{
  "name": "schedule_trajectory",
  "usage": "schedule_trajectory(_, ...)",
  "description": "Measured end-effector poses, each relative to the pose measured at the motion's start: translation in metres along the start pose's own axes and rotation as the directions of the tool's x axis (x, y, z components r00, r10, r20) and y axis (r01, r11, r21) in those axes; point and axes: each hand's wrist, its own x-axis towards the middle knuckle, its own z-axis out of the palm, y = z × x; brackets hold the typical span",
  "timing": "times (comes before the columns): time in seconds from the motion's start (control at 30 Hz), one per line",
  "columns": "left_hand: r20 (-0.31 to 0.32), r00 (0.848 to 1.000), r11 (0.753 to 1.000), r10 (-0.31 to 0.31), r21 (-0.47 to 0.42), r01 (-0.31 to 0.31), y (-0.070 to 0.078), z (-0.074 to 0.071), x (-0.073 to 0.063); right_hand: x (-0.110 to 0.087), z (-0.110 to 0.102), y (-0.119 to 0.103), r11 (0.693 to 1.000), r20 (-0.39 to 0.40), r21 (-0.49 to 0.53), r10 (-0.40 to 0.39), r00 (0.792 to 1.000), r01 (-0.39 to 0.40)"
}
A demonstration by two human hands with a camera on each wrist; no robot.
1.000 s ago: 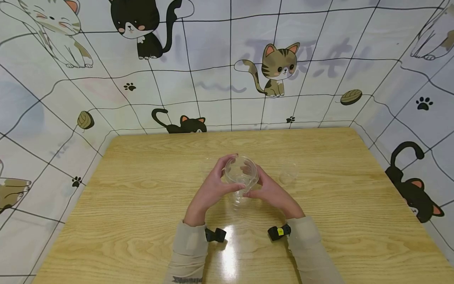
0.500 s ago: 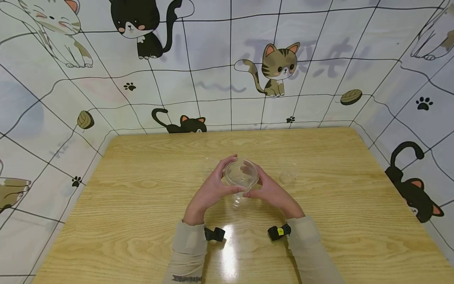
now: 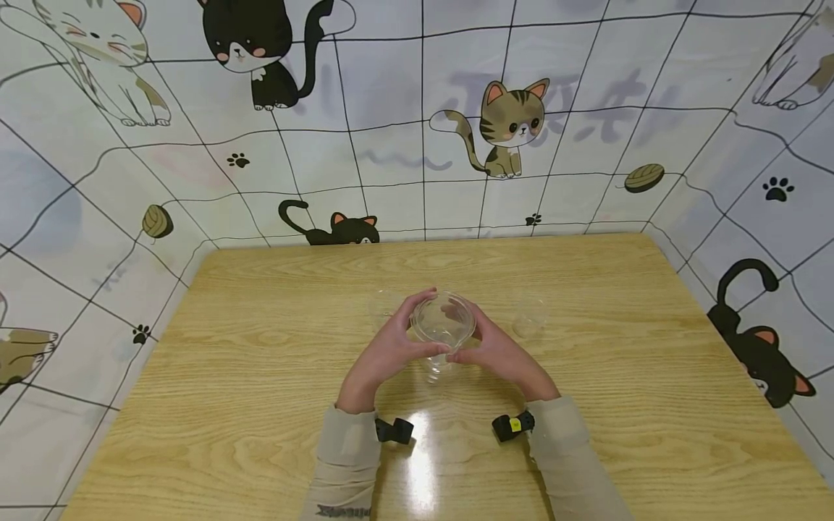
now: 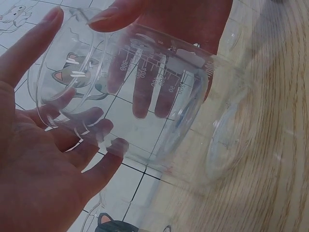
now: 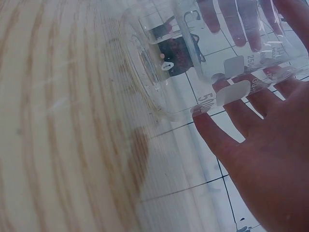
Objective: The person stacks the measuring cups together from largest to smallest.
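Two clear glass beakers stand nested at the table's middle, a smaller beaker (image 4: 179,79) inside a larger beaker (image 4: 229,140). Printed white scales and blank label patches show on their walls. My left hand (image 3: 389,349) holds the glass from the left, its thumb and forefinger at the rims. From the right, my right hand (image 3: 500,352) curls round the larger beaker's wall, fingers behind and thumb in front. In the right wrist view, the inner base sits above the outer base, with a gap between.
Another clear glass vessel (image 3: 529,318) stands on the wooden table (image 3: 260,347) to the right of the hands. A faint clear vessel (image 3: 381,304) is behind the left hand, partly hidden. Cat-printed cloth walls (image 3: 404,159) enclose the table's back and sides.
The smaller beaker's rim has sunk slightly toward the larger one, and my left fingers have come down with it. My right hand has stayed in place.
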Motion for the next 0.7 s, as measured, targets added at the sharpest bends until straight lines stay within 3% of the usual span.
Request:
schedule_trajectory(0.17, -0.006, 1.000, 1.000, 0.003, 0.020, -0.003, -0.010, 0.000, 0.002, -0.003, 0.001, -0.012, 1.000, 0.007, -0.007, 0.001, 1.000, -0.001)
schedule_trajectory(0.47, 0.005, 0.998, 0.997, -0.058, 0.046, 0.057, -0.010, 0.000, 0.003, -0.003, 0.001, -0.014, 1.000, 0.004, -0.012, 0.013, 1.000, -0.013)
schedule_trajectory(0.7, 0.008, 0.999, 0.996, -0.054, 0.067, 0.053, -0.011, -0.001, 0.002, -0.003, 0.002, -0.015, 1.000, 0.002, -0.018, 0.009, 1.000, -0.009)
